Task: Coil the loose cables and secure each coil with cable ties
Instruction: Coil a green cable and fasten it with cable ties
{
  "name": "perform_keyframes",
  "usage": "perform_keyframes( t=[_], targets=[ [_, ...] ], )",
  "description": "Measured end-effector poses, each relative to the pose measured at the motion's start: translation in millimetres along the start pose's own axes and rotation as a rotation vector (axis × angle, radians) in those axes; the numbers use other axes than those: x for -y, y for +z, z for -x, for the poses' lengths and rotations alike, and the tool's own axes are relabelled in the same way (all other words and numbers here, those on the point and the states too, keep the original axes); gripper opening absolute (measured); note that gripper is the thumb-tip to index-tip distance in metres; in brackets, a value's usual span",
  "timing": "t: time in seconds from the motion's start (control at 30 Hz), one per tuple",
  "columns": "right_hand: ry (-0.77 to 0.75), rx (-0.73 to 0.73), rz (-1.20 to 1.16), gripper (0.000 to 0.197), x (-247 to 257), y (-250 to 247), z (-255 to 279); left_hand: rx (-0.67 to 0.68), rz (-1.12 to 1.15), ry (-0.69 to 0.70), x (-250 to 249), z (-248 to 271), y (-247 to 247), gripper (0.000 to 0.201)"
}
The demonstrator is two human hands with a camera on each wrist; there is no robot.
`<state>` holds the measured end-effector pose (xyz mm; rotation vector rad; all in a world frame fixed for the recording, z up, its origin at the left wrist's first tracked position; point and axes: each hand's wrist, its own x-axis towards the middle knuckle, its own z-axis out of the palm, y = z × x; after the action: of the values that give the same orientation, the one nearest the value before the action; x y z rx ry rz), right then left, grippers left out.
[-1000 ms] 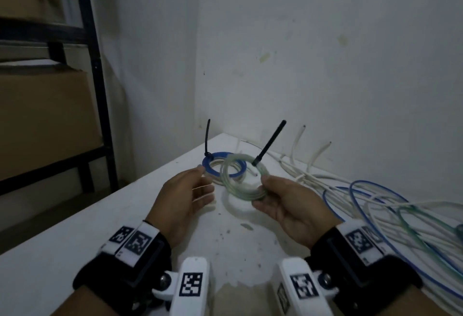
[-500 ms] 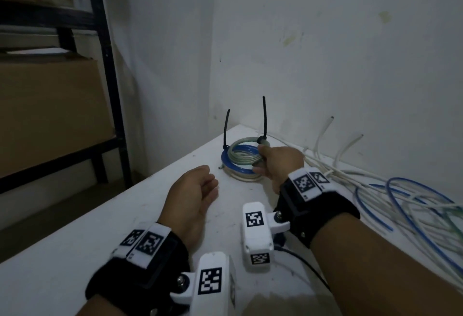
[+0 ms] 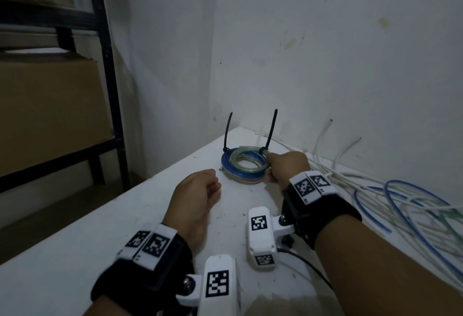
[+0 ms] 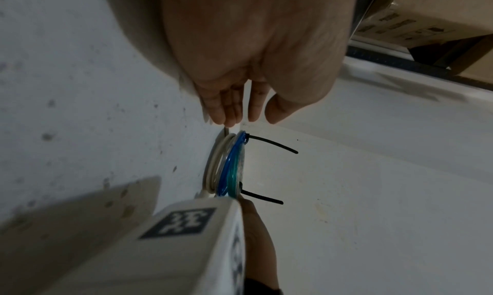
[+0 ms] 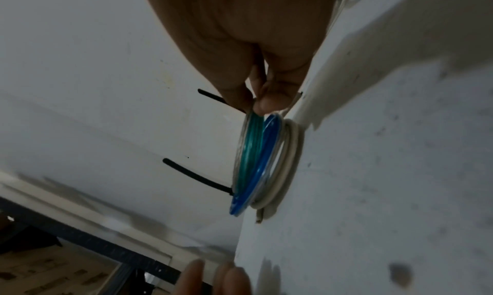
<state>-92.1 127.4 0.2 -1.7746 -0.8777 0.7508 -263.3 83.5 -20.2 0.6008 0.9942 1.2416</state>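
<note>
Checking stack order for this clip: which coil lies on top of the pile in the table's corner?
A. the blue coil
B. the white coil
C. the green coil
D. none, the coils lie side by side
C: the green coil sits uppermost, pinched by the right hand, with the blue coil under it and the white coil lowest, against the table.

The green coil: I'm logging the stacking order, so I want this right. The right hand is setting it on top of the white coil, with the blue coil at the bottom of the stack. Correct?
Not quite. The right hand does hold the green coil on top, but directly beneath it is the blue coil; the white coil lies at the bottom. The right wrist view shows the order.
</note>
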Motion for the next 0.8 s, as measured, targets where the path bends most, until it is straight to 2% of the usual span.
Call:
perform_keyframes(
  t=[0.1,0.17,0.3,0.37,0.5,0.57,0.8],
  targets=[
    [0.072,0.041,-0.175,0.032,1,3,2,0.000,-0.004,0.001,0,1,1,0.010],
    [0.092,0.057,-0.187,0.033,0,8,2,-0.004,-0.009,0.002,0,1,1,0.010],
    [0.007,-0.052,0.071,0.045,-5,12,1,-0.002,-0.022,0.004,0,2,1,0.011],
    [-0.022,-0.096,0.108,0.044,-7,9,-2,-0.002,-0.028,0.005,0,2,1,0.011],
    [0.099,-0.060,-0.241,0.029,-11,6,-4,-0.001,-0.032,0.007,-1,3,1,0.011],
    [0.142,-0.048,-0.325,0.027,-10,12,2,-0.002,-0.038,0.008,-1,4,2,0.011],
    [0.158,0.117,-0.286,0.031,0,21,16,0.004,-0.061,0.014,-1,4,3,0.010]
  ],
)
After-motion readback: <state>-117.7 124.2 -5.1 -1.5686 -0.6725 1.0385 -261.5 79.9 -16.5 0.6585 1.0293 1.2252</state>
